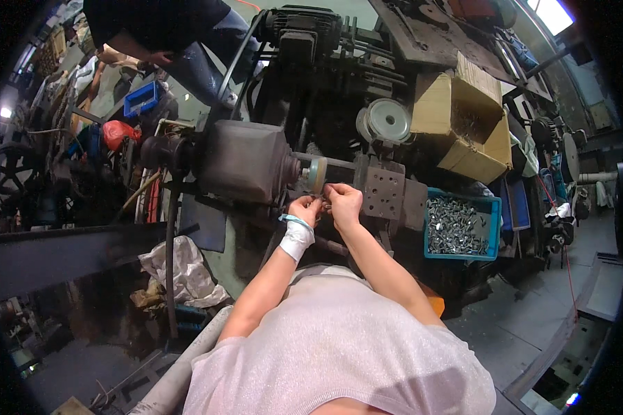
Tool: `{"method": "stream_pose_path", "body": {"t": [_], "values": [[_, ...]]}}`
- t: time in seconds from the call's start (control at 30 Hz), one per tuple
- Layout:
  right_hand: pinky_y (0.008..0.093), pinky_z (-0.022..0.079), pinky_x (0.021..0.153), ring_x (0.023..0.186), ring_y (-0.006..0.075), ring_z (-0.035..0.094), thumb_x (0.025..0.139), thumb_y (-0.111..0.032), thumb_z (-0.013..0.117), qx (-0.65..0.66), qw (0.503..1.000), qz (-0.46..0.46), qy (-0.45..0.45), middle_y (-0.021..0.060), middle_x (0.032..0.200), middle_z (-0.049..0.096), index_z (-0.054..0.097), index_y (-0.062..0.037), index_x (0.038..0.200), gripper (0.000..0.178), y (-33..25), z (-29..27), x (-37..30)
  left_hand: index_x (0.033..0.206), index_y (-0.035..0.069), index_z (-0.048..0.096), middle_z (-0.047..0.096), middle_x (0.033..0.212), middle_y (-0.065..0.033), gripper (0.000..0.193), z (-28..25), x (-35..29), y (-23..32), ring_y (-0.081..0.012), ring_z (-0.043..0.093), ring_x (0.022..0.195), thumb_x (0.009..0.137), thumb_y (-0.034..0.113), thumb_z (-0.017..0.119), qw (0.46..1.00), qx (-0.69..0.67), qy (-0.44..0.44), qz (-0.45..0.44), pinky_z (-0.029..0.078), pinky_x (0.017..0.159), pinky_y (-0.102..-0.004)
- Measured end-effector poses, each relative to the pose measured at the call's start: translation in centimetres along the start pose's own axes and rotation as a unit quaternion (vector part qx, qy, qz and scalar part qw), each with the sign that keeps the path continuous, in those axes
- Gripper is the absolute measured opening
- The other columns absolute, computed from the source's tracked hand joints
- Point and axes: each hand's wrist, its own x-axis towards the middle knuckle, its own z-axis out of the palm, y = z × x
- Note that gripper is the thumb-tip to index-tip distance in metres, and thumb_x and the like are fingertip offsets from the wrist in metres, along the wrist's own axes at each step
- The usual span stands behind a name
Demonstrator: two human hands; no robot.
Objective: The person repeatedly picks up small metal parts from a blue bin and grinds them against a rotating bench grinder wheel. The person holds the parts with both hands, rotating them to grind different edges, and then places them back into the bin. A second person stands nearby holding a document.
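Observation:
My left hand (306,209), with a white wrap and a light blue band at the wrist, is closed in a pinch. Close beside it, my right hand (345,205) is pinched too, the fingertips of both almost meeting. Whatever lies between the fingers is too small and covered to name. Just beyond the fingertips is a round wheel (317,174) with a tan rim, mounted on the shaft of a dark machine housing (246,160). Whether the fingers or the held thing touch the wheel, I cannot tell.
To the right stands a teal bin (497,228) filled with small metal parts (457,225). Behind it sits an open cardboard box (477,155). A drilled metal block (384,190) is right of my hands. Another person (201,66) is at the far left.

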Motion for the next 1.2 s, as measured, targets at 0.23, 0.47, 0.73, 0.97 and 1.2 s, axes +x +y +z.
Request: {"method": "stream_pose_path", "body": {"t": [0.23, 0.47, 0.73, 0.97, 1.2], "values": [[0.0222, 0.04, 0.044, 0.05, 0.0084, 0.051, 0.074, -0.004, 0.059, 0.013, 1.0, -0.005, 0.006, 0.0064, 0.065, 0.06, 0.062, 0.006, 0.078, 0.012, -0.4, 0.3, -0.2, 0.076, 0.005, 0.059, 0.059, 0.065, -0.0007, 0.016, -0.6, 0.3, -0.2, -0.0065, 0.048, 0.051, 0.078, 0.02, 0.058, 0.999, -0.011, -0.045, -0.024, 0.035, 0.041, -0.0201], [0.0236, 0.035, 0.038, 0.051, 0.0104, 0.05, 0.077, -0.019, 0.055, 0.231, 0.952, 0.178, -0.089, 0.0009, 0.059, 0.051, 0.055, -0.0076, 0.078, 0.011, -3.3, -3.7, -1.9, 0.111, 0.0, 0.042, 0.058, 0.067, -0.0093, 0.057, -2.7, -2.2, 0.7, -0.0072, 0.046, 0.048, 0.083, 0.05, 0.041, 0.969, -0.126, -0.193, -0.088, 0.032, 0.037, -0.0189], [0.0212, 0.04, 0.051, 0.055, 0.0102, 0.051, 0.07, -0.013, 0.062, -0.138, 0.942, 0.047, -0.302, 0.006, 0.069, 0.06, 0.061, 0.0039, 0.087, 0.024, -3.6, -3.7, -3.6, 0.114, 0.001, 0.04, 0.052, 0.062, -0.0048, 0.056, -2.6, -3.2, 0.8, -0.0088, 0.045, 0.042, 0.084, 0.048, 0.04, 0.977, -0.094, -0.182, -0.056, 0.03, 0.032, -0.0201], [0.0241, 0.042, 0.058, 0.061, 0.011, 0.052, 0.066, -0.011, 0.062, -0.199, 0.938, -0.102, -0.264, 0.0045, 0.068, 0.059, 0.062, 0.002, 0.083, 0.021, -3.8, -3.3, -3.6, 0.102, 0.001, 0.051, 0.055, 0.072, -0.0043, 0.048, -2.9, -3.0, 1.7, -0.0094, 0.05, 0.05, 0.086, 0.045, 0.039, 0.965, -0.114, -0.211, -0.103, 0.033, 0.035, -0.0185], [0.0201, 0.038, 0.044, 0.048, 0.0062, 0.047, 0.073, -0.005, 0.06, -0.094, 0.973, -0.037, -0.205, 0.0014, 0.062, 0.055, 0.06, 0.0027, 0.082, 0.011, -4.3, -3.5, -3.2, 0.096, 0.004, 0.056, 0.058, 0.07, -0.0023, 0.025, -3.6, -2.7, 0.9, -0.0053, 0.049, 0.052, 0.085, 0.027, 0.051, 0.963, -0.13, -0.211, -0.102, 0.032, 0.038, -0.0163]]}}
